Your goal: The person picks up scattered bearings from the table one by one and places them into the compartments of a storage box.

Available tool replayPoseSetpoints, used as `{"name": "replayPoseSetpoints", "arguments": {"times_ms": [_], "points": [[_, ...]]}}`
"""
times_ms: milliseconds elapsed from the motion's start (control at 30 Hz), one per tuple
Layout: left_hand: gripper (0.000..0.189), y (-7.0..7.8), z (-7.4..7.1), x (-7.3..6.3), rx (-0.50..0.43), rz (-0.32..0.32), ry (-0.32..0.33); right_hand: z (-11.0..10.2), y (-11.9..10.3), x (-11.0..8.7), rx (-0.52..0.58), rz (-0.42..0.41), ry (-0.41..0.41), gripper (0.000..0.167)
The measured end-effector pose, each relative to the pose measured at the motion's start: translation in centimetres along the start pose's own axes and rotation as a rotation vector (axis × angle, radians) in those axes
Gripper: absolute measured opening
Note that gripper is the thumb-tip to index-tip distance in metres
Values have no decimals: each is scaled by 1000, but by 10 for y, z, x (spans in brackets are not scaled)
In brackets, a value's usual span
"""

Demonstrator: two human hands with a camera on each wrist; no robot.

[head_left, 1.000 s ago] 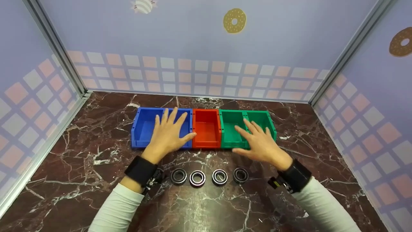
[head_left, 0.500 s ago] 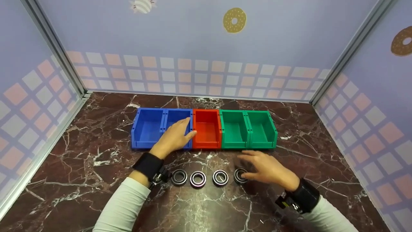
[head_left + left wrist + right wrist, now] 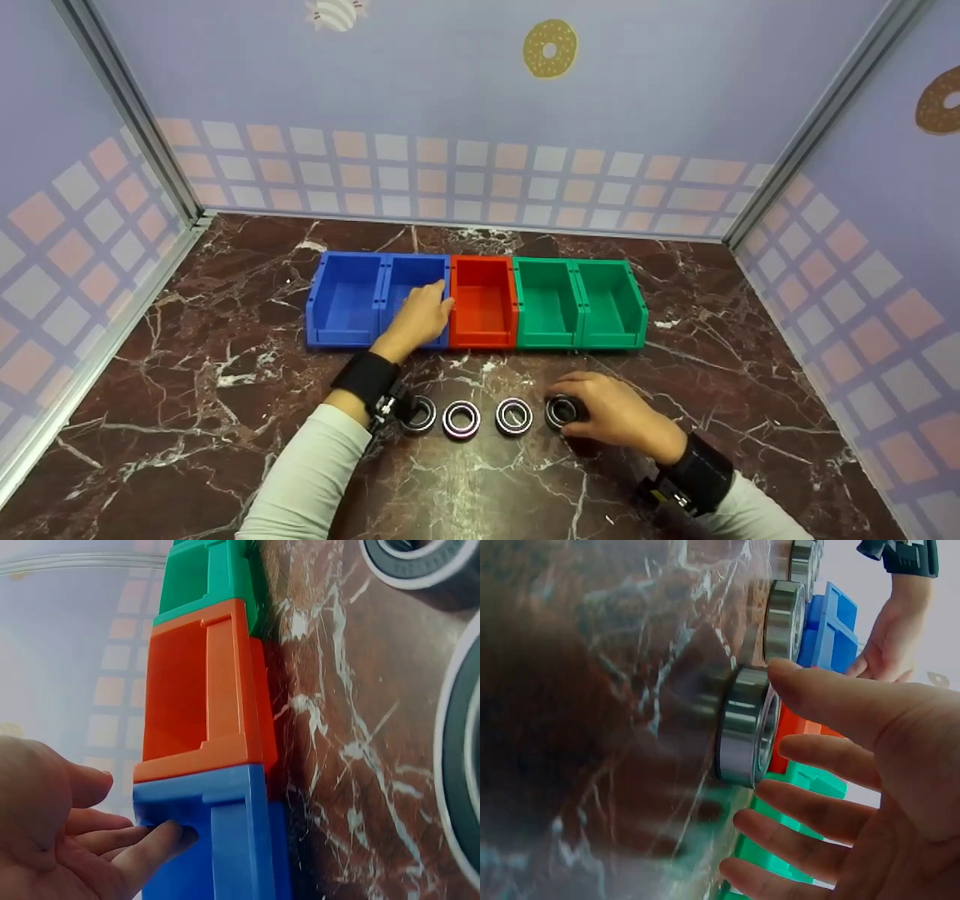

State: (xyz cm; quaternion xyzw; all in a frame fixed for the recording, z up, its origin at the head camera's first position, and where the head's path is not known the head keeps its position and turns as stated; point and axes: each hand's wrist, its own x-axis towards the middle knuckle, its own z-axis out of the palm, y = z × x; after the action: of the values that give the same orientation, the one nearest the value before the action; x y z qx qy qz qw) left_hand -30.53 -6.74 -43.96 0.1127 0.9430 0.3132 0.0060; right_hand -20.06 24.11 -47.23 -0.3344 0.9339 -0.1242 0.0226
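My right hand [image 3: 619,409] is at the rightmost ball bearing [image 3: 551,415], thumb and index finger on either side of it. In the right wrist view the thumb tip overlaps the upper edge of this bearing [image 3: 739,731], and the other fingers spread out loosely. The bearing lies flat on the table. My left hand [image 3: 416,319] hovers over the right one of two blue bins [image 3: 345,339], holding nothing. In the left wrist view its fingers [image 3: 142,855] are loosely bent and overlap the blue bin's opening.
Several more bearings [image 3: 501,417] lie in a row along the front of the bins. To the right of the blue bins a red bin [image 3: 480,339] and two green bins [image 3: 546,339] adjoin. Patterned walls [image 3: 480,90] enclose the marble-look table [image 3: 225,420].
My right hand has come back from over the green bins and down to the rightmost bearing. My left hand, spread wide before, has drawn its fingers in over the right blue bin.
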Motion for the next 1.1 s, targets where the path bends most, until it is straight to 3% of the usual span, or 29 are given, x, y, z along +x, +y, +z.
{"name": "replayPoseSetpoints", "arguments": {"times_ms": [433, 733, 1100], "points": [[45, -10, 5, 1, -130, -86, 75, 9, -3, 4, 84, -83, -1, 53], [49, -14, 1, 4, -227, -120, 7, 10, -2, 3, 60, -94, 5, 55], [50, -15, -3, 7, -291, -152, -31, 10, 0, 1, 48, -103, 25, 54]]}}
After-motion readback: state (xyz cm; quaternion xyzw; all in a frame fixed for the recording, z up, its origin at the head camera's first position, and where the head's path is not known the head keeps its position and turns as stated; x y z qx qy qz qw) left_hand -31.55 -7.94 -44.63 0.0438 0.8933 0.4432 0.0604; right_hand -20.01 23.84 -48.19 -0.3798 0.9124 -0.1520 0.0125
